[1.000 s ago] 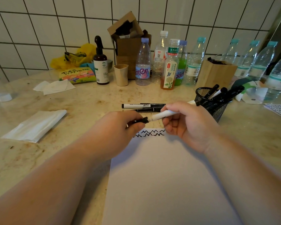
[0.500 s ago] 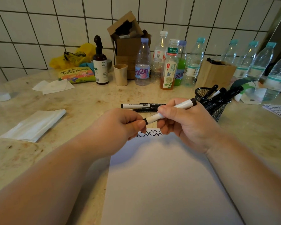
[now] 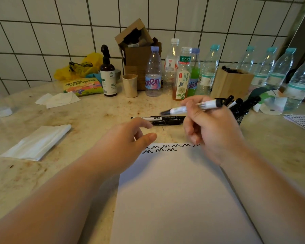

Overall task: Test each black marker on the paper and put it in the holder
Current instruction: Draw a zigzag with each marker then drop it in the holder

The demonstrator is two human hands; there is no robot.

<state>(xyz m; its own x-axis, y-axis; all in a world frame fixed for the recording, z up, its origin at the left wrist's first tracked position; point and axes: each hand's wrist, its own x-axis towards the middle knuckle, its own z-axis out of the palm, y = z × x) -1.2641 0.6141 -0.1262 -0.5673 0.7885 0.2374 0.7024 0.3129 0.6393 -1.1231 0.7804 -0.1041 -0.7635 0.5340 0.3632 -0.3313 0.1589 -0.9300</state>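
My right hand holds a white-barrelled black marker with its cap on, lifted above the counter and lying roughly level. My left hand hovers over the top left corner of the white paper, fingers apart and holding nothing. Two rows of black zigzag marks run along the paper's top edge. Two more markers lie side by side on the counter just beyond the paper. The black mesh holder with several markers stands behind my right hand, partly hidden by it.
A folded white cloth lies at left and tissues further back. Along the tiled wall stand a spray bottle, a paper cup, a cardboard box, a wooden box and several plastic bottles. A scribbled sheet lies at far right.
My left hand let go of the marker's cap end and opened, dropping away to the left. My right hand lifted the capped marker up and right, toward the holder.
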